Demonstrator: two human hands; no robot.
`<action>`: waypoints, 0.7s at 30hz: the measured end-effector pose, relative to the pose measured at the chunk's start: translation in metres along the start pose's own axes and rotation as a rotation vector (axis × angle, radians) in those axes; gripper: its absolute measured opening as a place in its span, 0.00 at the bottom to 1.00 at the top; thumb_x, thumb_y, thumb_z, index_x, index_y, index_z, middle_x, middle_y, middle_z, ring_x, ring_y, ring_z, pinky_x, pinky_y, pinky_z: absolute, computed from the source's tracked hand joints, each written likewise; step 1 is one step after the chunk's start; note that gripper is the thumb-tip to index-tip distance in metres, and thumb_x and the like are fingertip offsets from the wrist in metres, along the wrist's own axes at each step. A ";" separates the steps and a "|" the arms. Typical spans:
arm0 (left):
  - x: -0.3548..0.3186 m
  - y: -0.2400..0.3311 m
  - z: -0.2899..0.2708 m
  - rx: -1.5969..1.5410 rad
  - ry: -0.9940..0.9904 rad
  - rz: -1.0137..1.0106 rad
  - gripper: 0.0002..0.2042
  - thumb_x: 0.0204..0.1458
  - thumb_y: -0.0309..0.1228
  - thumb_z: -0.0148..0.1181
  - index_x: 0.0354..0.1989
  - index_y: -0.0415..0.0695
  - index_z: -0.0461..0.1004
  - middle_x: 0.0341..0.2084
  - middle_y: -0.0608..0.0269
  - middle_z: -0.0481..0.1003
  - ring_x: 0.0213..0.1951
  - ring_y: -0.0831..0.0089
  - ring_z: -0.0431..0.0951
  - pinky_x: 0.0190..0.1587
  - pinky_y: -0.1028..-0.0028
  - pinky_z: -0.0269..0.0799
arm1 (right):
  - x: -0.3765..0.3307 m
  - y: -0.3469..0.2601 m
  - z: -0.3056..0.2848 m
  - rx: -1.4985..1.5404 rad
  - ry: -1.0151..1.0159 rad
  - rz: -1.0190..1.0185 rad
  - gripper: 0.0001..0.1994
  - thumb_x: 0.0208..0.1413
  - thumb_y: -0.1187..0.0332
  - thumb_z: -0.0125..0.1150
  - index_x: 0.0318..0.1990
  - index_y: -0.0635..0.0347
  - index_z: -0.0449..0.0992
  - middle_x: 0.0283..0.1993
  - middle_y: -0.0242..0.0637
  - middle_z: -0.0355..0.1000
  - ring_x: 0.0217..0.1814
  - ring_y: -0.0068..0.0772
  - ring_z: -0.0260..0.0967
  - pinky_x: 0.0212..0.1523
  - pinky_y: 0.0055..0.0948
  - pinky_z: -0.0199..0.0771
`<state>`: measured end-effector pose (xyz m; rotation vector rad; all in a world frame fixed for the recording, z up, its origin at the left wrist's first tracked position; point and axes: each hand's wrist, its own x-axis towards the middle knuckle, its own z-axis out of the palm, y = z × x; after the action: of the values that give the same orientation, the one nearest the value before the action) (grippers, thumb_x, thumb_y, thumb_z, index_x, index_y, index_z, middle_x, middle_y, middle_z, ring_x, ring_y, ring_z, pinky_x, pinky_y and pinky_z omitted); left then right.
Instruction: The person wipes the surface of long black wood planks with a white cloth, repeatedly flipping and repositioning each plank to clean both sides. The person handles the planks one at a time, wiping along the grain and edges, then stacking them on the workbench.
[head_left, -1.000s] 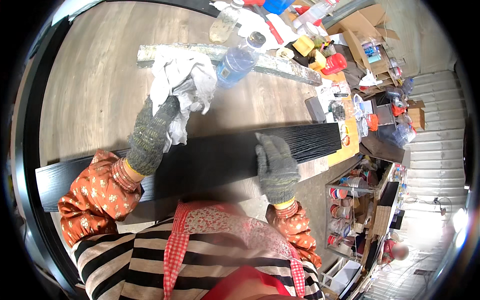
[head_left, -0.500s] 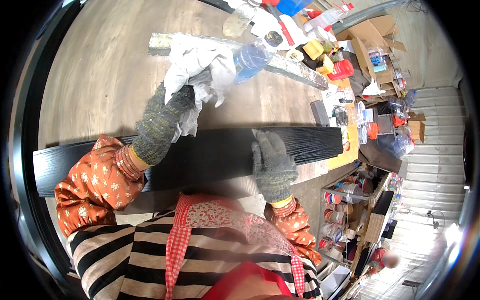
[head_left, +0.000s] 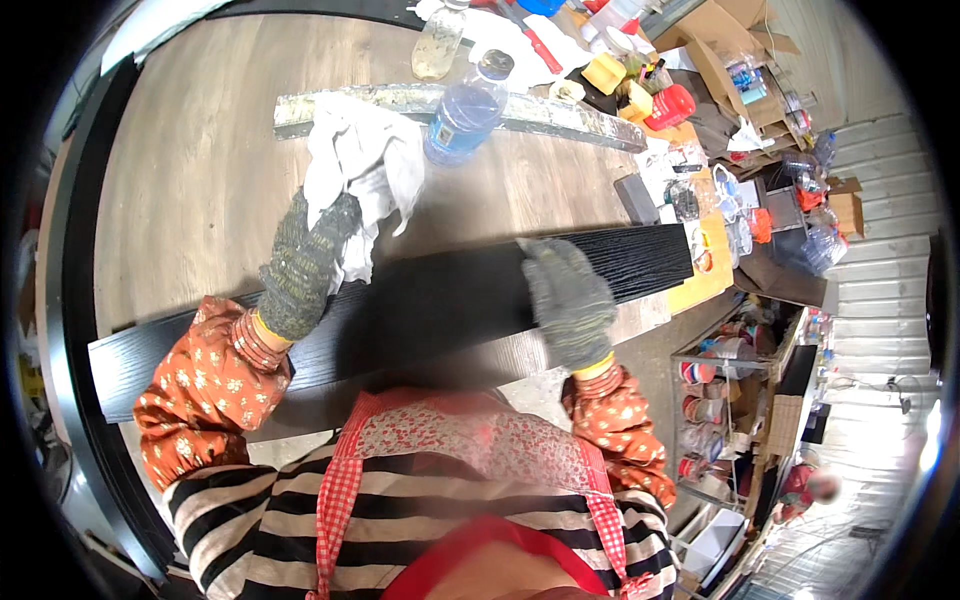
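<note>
The left hand (head_left: 305,262), in a grey knitted glove, has its fingers (head_left: 338,215) closed around a bunch of white cloth (head_left: 360,165), which spills out above and to the right of them. The cloth's lower folds hang down against the far edge of a long black board (head_left: 430,295) with a wood grain, and the gloved hand itself lies over that board's upper edge. The board runs crosswise on the wooden desk (head_left: 190,190), from low on the left up toward the right, passing under both hands.

The right hand (head_left: 565,300), also gloved in grey, rests flat on top of the black board with its fingers (head_left: 545,262) spread and extended, pressing down rather than gripping; nothing is held in it. The board's right end reaches well past this hand, out beyond the desk's near edge.

Just beyond the left fingers and the cloth lies a long pale batten (head_left: 440,100), smeared with paint or glue, and a clear plastic bottle of blue liquid (head_left: 465,112) lies tilted across it, just right of the cloth. Farther off to the right of both hands sit a red container (head_left: 672,105) and open cardboard boxes (head_left: 730,60)
</note>
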<state>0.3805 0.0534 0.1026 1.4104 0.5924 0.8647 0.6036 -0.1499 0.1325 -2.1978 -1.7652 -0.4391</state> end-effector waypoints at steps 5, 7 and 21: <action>-0.004 0.043 -0.007 0.737 -0.200 0.562 0.26 0.56 0.37 0.60 0.61 0.38 0.68 0.59 0.45 0.70 0.61 0.50 0.69 0.64 0.58 0.63 | -0.017 0.098 -0.015 0.108 0.114 0.204 0.11 0.60 0.65 0.60 0.46 0.56 0.80 0.44 0.43 0.77 0.46 0.47 0.76 0.47 0.40 0.75; -0.020 0.062 0.000 1.092 -0.230 0.764 0.26 0.56 0.39 0.57 0.61 0.39 0.69 0.60 0.47 0.70 0.62 0.50 0.69 0.65 0.55 0.60 | -0.020 0.139 -0.013 0.029 0.136 0.164 0.11 0.60 0.65 0.60 0.46 0.58 0.80 0.44 0.45 0.78 0.46 0.49 0.75 0.47 0.40 0.75; -0.018 -0.022 0.290 1.223 -0.354 0.640 0.23 0.51 0.36 0.54 0.56 0.40 0.72 0.56 0.49 0.70 0.57 0.50 0.69 0.61 0.54 0.63 | -0.027 0.206 0.032 0.711 0.048 0.342 0.20 0.53 0.67 0.60 0.55 0.55 0.77 0.52 0.41 0.77 0.52 0.43 0.76 0.52 0.35 0.74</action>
<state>0.6054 -0.1318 0.1084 2.9040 0.3733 0.6880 0.8012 -0.2037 0.0853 -1.8717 -1.2123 0.1927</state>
